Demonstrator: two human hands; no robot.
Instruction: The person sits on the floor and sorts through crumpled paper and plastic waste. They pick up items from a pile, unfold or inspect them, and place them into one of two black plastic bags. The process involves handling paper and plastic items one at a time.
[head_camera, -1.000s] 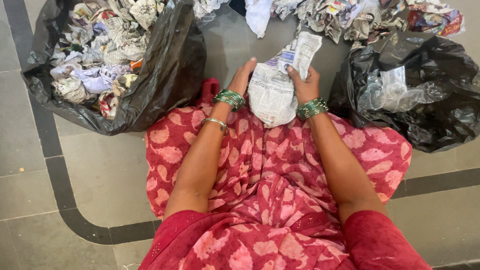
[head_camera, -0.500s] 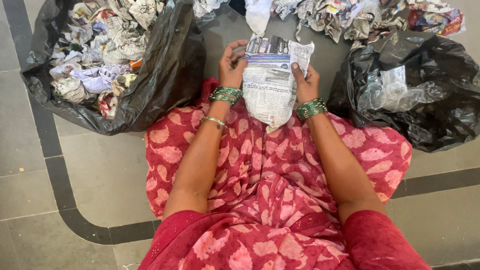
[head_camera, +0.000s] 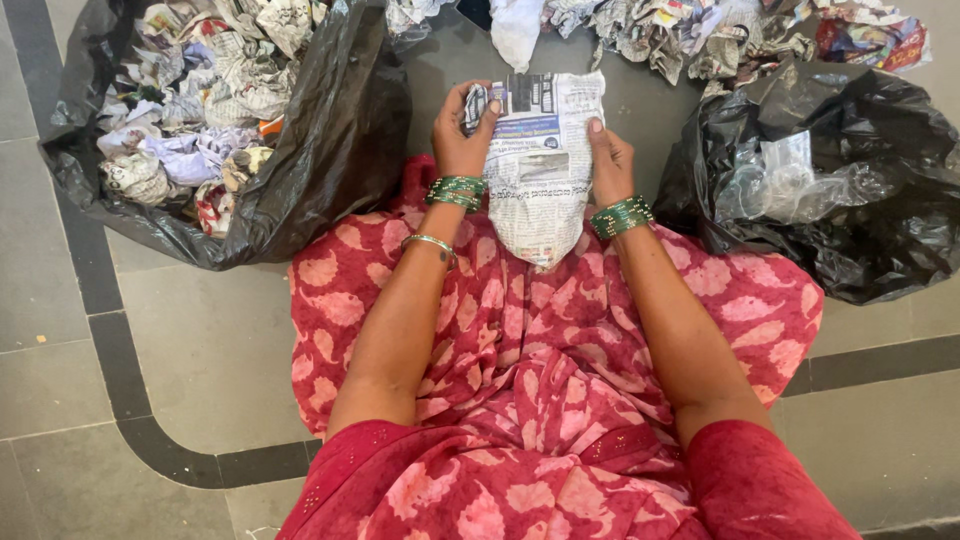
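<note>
From the head view, a creased newspaper sheet (head_camera: 540, 160) is held upright above the lap, long axis running away from the body. The left hand (head_camera: 460, 130) pinches its upper left edge; the right hand (head_camera: 608, 160) pinches the right edge. The open black bag of crumpled paper (head_camera: 215, 120) lies on the floor nearer the left hand.

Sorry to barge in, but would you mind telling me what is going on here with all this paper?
A person sitting on the tiled floor holds a creased newspaper sheet up in front of them, the left hand gripping its left edge and the right hand its right edge. A black bag on their left is filled with crumpled paper. Another black bag on their right holds clear plastic. More crumpled paper lies in a heap ahead.
</note>
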